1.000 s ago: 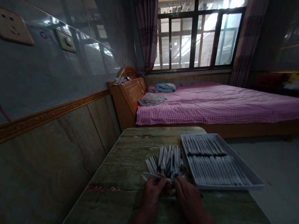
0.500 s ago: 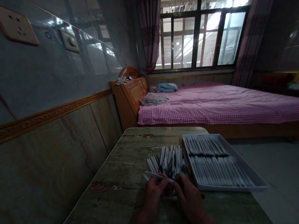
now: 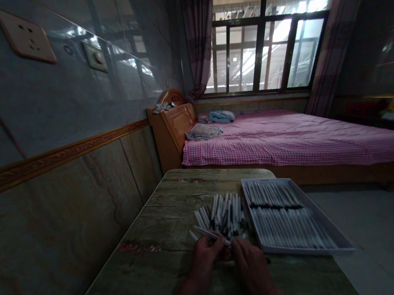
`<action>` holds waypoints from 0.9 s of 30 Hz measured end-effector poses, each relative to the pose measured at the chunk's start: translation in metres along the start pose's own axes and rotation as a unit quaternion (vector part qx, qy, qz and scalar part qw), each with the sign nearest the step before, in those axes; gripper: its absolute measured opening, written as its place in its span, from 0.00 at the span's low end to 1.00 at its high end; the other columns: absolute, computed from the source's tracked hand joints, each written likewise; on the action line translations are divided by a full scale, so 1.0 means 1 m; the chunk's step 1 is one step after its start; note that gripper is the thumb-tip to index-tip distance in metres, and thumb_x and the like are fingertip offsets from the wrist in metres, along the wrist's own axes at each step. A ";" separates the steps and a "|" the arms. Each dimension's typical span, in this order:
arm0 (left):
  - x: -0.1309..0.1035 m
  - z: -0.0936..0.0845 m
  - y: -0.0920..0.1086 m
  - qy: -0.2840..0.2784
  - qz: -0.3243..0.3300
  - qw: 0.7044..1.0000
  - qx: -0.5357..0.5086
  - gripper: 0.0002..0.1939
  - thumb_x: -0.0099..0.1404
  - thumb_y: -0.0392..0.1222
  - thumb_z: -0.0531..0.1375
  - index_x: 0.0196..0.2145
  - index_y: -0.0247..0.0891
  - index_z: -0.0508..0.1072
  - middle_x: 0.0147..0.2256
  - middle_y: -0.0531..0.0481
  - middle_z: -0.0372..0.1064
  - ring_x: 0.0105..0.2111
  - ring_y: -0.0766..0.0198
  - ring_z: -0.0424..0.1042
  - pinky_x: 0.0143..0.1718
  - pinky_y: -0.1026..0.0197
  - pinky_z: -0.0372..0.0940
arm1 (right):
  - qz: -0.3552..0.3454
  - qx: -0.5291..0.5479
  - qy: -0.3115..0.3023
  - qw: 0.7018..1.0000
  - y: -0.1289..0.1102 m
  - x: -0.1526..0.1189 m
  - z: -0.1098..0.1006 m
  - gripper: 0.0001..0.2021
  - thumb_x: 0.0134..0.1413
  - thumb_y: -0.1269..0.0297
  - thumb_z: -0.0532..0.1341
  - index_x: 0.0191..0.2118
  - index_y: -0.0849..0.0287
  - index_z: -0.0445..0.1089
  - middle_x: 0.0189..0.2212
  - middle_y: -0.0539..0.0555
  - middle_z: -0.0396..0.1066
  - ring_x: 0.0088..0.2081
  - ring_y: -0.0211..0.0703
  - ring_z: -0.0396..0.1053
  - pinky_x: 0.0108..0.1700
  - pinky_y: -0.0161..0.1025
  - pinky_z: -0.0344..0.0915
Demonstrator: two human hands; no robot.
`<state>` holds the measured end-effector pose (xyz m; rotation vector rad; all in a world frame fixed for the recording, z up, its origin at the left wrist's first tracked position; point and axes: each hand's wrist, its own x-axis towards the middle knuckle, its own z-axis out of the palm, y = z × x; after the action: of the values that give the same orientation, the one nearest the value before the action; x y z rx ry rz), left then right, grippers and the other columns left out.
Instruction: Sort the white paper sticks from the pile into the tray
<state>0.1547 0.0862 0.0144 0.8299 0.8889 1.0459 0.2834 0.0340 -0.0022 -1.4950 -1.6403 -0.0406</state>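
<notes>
Centrally — two hands (image 3: 206, 258) (image 3: 252, 261), one held pen (image 3: 205, 232)

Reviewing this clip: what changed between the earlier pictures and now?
Little: the view shifted slightly, so the scene sits further right. Nothing was visibly taken or released. The left hand still holds a pen, the right hand at its near end; the loose pens and tray stayed put.

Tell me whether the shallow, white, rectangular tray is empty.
No, two rows of slim whitish pens lie inside the shallow, white, rectangular tray.
</notes>
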 end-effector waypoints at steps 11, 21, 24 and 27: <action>-0.005 0.002 0.003 -0.011 0.012 1.000 0.012 0.23 0.40 0.53 0.72 0.28 0.37 0.71 0.22 0.54 0.72 0.22 0.62 0.72 0.25 0.61 0.67 | 0.013 0.019 0.000 1.000 0.001 -0.003 0.003 0.25 0.69 0.51 0.40 0.25 0.54 0.61 0.18 0.48 0.65 0.20 0.37 0.64 0.25 0.35 0.50; -0.002 0.001 0.002 -0.015 0.025 0.999 0.022 0.24 0.39 0.55 0.72 0.27 0.37 0.71 0.22 0.54 0.71 0.22 0.63 0.71 0.23 0.63 0.65 | -0.015 -0.002 -0.017 1.000 0.006 -0.007 0.006 0.23 0.69 0.54 0.41 0.28 0.54 0.65 0.22 0.49 0.67 0.23 0.38 0.65 0.26 0.35 0.52; -0.004 0.001 0.003 -0.029 0.037 0.998 0.036 0.23 0.41 0.54 0.72 0.27 0.37 0.71 0.21 0.55 0.70 0.21 0.64 0.70 0.23 0.63 0.65 | -0.053 -0.013 -0.012 0.998 0.008 -0.008 0.007 0.24 0.70 0.57 0.40 0.28 0.55 0.67 0.22 0.51 0.68 0.23 0.38 0.65 0.26 0.36 0.51; -0.006 0.000 0.006 -0.036 0.051 0.996 0.057 0.22 0.43 0.54 0.71 0.28 0.36 0.71 0.22 0.54 0.71 0.21 0.65 0.70 0.24 0.63 0.66 | -0.015 0.001 -0.029 0.999 0.008 -0.006 0.005 0.22 0.70 0.60 0.42 0.27 0.54 0.65 0.21 0.48 0.67 0.22 0.37 0.65 0.25 0.35 0.51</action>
<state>0.1516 0.0821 0.0210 1.0106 0.8583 1.0538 0.2859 0.0342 -0.0134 -1.4820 -1.7075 -0.0118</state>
